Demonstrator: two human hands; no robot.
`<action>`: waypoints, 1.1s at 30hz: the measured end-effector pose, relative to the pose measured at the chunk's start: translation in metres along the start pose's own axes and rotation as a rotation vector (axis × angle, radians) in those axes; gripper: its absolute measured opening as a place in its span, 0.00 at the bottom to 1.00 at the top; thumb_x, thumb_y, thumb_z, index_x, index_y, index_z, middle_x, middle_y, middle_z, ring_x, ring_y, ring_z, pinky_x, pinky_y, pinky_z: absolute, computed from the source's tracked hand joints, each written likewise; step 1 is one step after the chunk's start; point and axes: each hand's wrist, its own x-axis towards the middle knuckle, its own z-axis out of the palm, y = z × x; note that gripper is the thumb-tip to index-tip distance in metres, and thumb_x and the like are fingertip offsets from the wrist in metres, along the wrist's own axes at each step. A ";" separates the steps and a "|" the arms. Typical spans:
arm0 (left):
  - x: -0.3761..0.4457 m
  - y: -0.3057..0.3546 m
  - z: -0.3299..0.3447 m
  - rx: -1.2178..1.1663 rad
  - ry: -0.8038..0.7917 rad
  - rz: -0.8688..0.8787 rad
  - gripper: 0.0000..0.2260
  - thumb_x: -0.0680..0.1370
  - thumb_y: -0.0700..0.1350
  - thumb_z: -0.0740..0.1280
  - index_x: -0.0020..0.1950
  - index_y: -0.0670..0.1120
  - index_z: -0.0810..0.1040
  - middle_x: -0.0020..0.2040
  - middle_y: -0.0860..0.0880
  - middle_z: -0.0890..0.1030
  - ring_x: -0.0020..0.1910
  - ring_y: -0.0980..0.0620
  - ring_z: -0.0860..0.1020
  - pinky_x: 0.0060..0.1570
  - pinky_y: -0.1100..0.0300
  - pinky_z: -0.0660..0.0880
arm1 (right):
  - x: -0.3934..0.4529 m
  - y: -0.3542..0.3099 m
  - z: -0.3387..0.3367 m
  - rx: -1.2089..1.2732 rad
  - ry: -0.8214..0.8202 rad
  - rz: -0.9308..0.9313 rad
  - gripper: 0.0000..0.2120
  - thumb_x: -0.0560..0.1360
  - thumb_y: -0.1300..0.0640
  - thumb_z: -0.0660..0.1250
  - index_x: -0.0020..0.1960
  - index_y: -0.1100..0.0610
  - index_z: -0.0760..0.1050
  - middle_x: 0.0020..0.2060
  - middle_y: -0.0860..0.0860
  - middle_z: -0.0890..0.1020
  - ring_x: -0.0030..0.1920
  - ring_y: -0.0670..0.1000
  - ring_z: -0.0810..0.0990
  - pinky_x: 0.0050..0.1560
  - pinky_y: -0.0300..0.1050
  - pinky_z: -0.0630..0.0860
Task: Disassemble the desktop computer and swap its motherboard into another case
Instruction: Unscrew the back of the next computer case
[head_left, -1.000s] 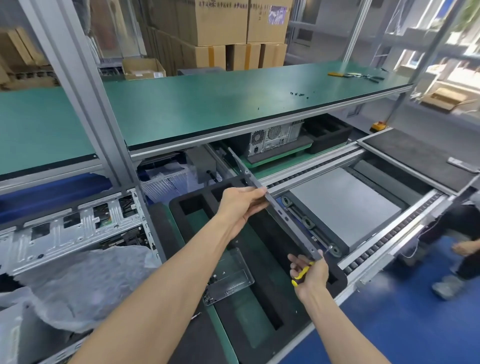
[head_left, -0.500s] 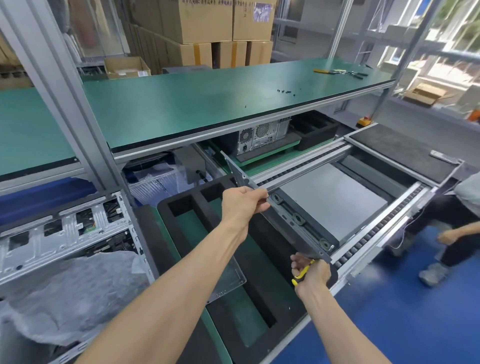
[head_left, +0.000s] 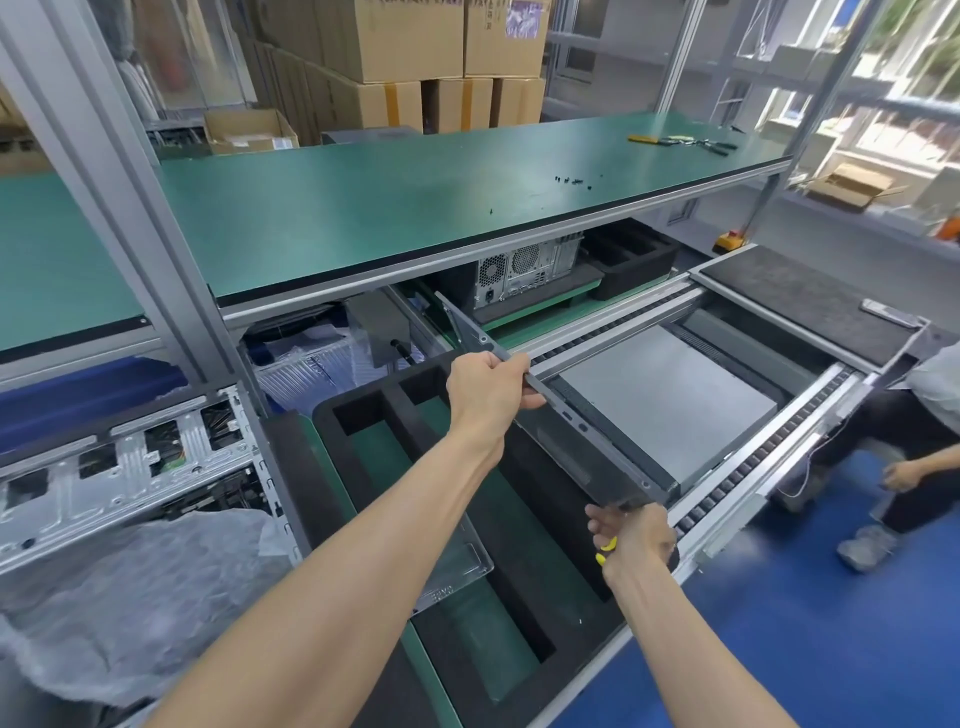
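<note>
I hold a long grey metal case panel (head_left: 576, 441) edge-on over the black foam tray (head_left: 363, 410). My left hand (head_left: 488, 395) grips its upper edge near the far end. My right hand (head_left: 636, 535) grips the near corner from below, with a yellow-handled tool (head_left: 605, 551) tucked in the same palm. Just right of the panel, a flat grey desktop case (head_left: 670, 400) lies on the roller conveyor (head_left: 727, 493). An opened chassis (head_left: 119, 462) sits at the left, and another tower (head_left: 524, 270) stands under the green bench.
Small black screws (head_left: 571, 181) and hand tools (head_left: 680, 141) lie on the green bench (head_left: 363, 208). A clear plastic tray (head_left: 457, 571) rests in the foam. A crumpled plastic bag (head_left: 130, 587) covers the lower left. A seated person (head_left: 924, 415) is at the right.
The panel has tilted, so its dark lower face now shows. Both hands keep their grip and have shifted only slightly.
</note>
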 end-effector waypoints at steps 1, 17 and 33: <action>0.001 0.000 0.002 -0.012 0.008 0.003 0.08 0.75 0.40 0.69 0.36 0.41 0.77 0.30 0.49 0.83 0.31 0.46 0.85 0.48 0.50 0.81 | 0.002 -0.003 0.000 -0.021 0.029 -0.021 0.13 0.74 0.62 0.53 0.49 0.67 0.74 0.28 0.64 0.82 0.20 0.55 0.73 0.18 0.36 0.61; 0.034 -0.014 -0.003 -0.015 -0.180 -0.144 0.08 0.81 0.36 0.64 0.59 0.39 0.77 0.50 0.44 0.83 0.49 0.51 0.82 0.55 0.58 0.80 | 0.005 0.003 0.010 -0.201 -0.132 -0.099 0.07 0.78 0.56 0.62 0.50 0.56 0.78 0.36 0.50 0.87 0.25 0.48 0.74 0.21 0.37 0.64; 0.000 -0.021 -0.053 0.100 -0.294 -0.132 0.10 0.81 0.40 0.65 0.61 0.47 0.81 0.55 0.49 0.84 0.56 0.50 0.81 0.55 0.56 0.79 | -0.057 0.011 0.018 -0.101 -0.172 -0.672 0.28 0.76 0.66 0.59 0.72 0.45 0.70 0.36 0.51 0.82 0.27 0.52 0.73 0.32 0.45 0.71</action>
